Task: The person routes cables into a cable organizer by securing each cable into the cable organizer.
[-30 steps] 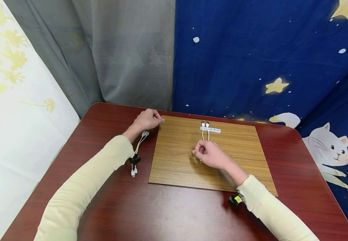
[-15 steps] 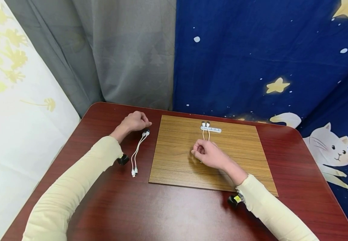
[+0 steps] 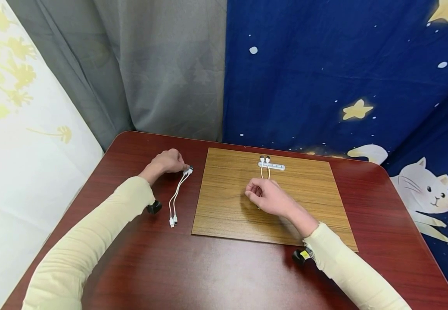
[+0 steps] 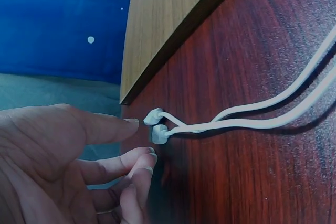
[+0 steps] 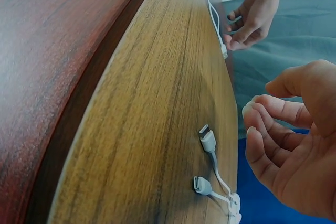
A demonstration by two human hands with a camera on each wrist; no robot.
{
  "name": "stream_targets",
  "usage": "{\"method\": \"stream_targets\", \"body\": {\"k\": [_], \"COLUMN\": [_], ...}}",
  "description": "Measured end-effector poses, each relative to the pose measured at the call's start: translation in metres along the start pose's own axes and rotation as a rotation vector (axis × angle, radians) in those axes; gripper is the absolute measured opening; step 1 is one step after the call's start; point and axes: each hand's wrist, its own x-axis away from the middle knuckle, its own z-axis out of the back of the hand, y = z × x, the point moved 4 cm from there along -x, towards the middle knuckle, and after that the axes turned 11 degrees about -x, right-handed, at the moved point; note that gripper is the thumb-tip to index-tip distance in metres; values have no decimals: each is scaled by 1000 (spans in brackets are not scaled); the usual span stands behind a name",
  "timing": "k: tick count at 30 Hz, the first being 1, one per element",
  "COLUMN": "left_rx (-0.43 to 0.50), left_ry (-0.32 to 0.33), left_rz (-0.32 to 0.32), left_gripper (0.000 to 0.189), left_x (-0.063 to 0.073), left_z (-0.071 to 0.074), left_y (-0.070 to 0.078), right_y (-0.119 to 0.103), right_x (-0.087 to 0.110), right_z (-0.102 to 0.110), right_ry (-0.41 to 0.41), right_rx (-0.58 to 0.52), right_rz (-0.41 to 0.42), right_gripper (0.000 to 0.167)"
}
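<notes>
Two short white charging cables (image 3: 176, 194) lie side by side on the table, left of the wood-grain board (image 3: 224, 202). My left hand (image 3: 166, 162) is at their far plugs. In the left wrist view, its thumb and fingers stand apart just short of the white plugs (image 4: 159, 134). Over the board hovers my right hand (image 3: 272, 199), fingers loosely curled with nothing in them. Beneath it, two more white cables (image 3: 268, 173) run from a pale cable clip strip (image 3: 275, 166); the right wrist view shows their free connectors (image 5: 208, 141) on the board.
The dark red table (image 3: 224, 275) reaches back to a grey curtain (image 3: 169, 77) and a blue star-patterned curtain (image 3: 294, 86). Black wrist cameras (image 3: 154, 207) hang under both sleeves. The board's raised edge (image 4: 173, 40) lies beside the left cables.
My left hand has moved left off the board's far corner, then down to the plugs of the left cables. My right hand has hardly moved.
</notes>
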Motion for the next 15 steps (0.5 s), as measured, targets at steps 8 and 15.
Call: {"method": "stream_targets", "body": {"k": [8, 15], "left_rx": [-35, -33], "left_ry": [-32, -37], "left_rz": [-14, 9], "left_gripper": [31, 37], "left_x": [-1, -2], "left_z": [-3, -8], "left_y": [2, 1], "right_y": [-2, -4], "right_x": [-1, 0], "right_z": [0, -1], "right_ry": [-4, -7], "right_rx": [14, 18], "right_rz": [5, 5], "right_gripper": [7, 8]}}
